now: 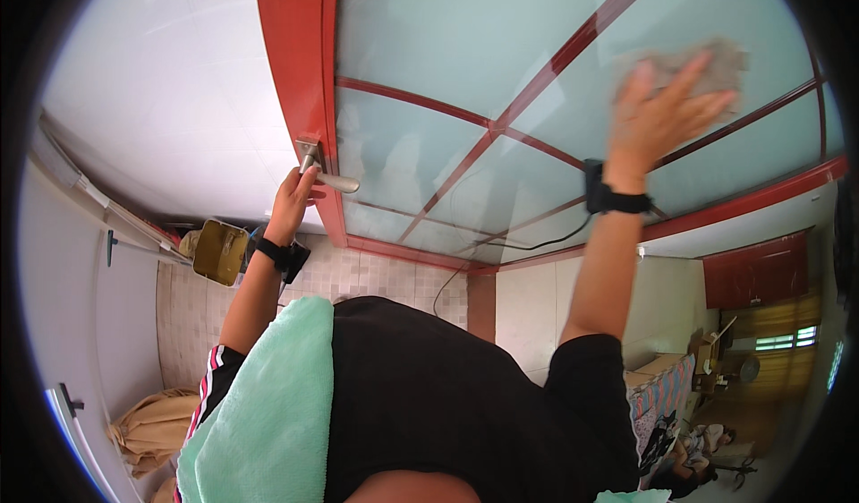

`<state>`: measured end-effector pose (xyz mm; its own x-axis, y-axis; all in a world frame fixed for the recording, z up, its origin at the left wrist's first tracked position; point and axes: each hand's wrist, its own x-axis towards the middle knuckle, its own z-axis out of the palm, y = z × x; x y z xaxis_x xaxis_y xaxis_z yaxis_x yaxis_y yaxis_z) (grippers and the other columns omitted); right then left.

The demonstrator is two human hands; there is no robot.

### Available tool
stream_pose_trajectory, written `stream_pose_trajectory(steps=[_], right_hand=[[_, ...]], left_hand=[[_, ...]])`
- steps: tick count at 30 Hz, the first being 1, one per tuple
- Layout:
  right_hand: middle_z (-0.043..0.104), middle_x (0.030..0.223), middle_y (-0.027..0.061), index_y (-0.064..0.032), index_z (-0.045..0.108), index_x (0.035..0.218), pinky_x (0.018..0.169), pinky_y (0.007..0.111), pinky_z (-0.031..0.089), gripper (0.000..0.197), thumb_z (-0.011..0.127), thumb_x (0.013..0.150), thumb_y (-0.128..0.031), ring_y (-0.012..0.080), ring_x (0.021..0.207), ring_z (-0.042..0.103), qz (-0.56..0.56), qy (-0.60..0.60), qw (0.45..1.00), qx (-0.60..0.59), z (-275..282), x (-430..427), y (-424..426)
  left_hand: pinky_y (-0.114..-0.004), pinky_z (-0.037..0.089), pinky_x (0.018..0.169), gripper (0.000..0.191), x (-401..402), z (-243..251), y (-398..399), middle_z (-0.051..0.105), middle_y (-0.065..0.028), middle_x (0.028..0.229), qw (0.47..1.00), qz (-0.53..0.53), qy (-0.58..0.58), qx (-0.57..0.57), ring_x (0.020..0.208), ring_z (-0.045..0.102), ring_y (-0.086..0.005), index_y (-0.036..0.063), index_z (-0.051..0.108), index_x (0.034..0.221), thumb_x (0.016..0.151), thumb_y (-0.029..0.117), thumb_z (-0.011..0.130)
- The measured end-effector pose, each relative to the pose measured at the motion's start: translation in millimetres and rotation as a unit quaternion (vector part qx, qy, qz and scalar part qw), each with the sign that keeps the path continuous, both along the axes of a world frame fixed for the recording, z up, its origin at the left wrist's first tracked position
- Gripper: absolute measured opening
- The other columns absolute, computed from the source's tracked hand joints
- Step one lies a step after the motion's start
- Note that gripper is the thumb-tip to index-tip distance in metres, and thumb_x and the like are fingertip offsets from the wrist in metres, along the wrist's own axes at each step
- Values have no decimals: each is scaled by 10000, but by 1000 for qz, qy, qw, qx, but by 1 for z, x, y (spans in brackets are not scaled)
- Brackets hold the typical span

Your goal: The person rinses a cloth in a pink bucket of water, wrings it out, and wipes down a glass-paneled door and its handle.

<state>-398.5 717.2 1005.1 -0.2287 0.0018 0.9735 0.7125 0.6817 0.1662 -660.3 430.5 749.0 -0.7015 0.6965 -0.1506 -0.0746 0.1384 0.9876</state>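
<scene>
My left hand point(295, 197) is around the metal lever handle point(339, 182) on the red frame of a glass-paned door. Up at the right, my right hand point(661, 110), blurred, presses a greyish cloth point(721, 67) against a frosted glass pane point(631, 40) with its fingers spread. Dark red bars point(416, 100) divide the panes. Each wrist wears a black strap with a small device, and a black cable hangs from the right one. A mint-green towel point(275, 402) lies over my left shoulder.
A yellowish bin point(220, 251) stands on the tiled floor at the left, beside a long-handled tool point(144, 246). Tan fabric point(158, 426) hangs lower left. Far right, people point(701, 446) are near a bed with a striped cover point(664, 389). A cable trails across the doorway.
</scene>
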Motion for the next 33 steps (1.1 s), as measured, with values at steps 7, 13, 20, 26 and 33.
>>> stream_pose_trajectory(steps=[7, 13, 20, 26, 33], right_hand=[[406, 1477, -39, -221, 613, 829, 1054, 600, 314, 182, 675, 832, -392, 194, 1351, 342, 88, -236, 963, -100, -200, -26, -52], [402, 1483, -73, -241, 590, 802, 1113, 507, 280, 165, 672, 833, -380, 168, 1362, 315, 85, -239, 966, -58, -162, -8, -44], [201, 1539, 271, -141, 350, 1464, 1106, 679, 92, 639, 514, 915, -422, 454, 1433, 142, 6, 26, 1000, -10, -25, 72, 40], [149, 1533, 316, 8, 213, 1498, 1162, 538, 78, 630, 369, 1005, -352, 492, 1420, 113, -82, 204, 969, -113, 3, 180, 104], [158, 1538, 301, 39, 191, 1492, 1168, 531, 87, 606, 315, 1032, -335, 478, 1423, 106, -133, 302, 928, -176, -71, 197, 112]], left_hand=[[-259, 491, 662, 408, 0, 1, 17, 635, -55, 916, 1000, 13, -8, 24, 777, 648, -142, 36, 562, 1075, 993, 431, 498], [-267, 497, 687, 426, -12, -25, 10, 640, -47, 998, 1000, 10, -5, 25, 829, 639, -147, 77, 571, 1142, 987, 466, 489], [-264, 480, 657, 420, -10, -25, 8, 638, -42, 976, 999, 22, 29, 8, 803, 652, -147, 92, 575, 1129, 1011, 467, 427], [-273, 482, 682, 448, -12, -33, 12, 623, -42, 1001, 999, 31, 9, 5, 846, 653, -153, 86, 550, 1162, 1004, 490, 436], [-270, 483, 679, 466, -6, -27, 11, 635, -50, 994, 999, 33, 10, 9, 833, 646, -148, 93, 544, 1167, 1009, 508, 404]])
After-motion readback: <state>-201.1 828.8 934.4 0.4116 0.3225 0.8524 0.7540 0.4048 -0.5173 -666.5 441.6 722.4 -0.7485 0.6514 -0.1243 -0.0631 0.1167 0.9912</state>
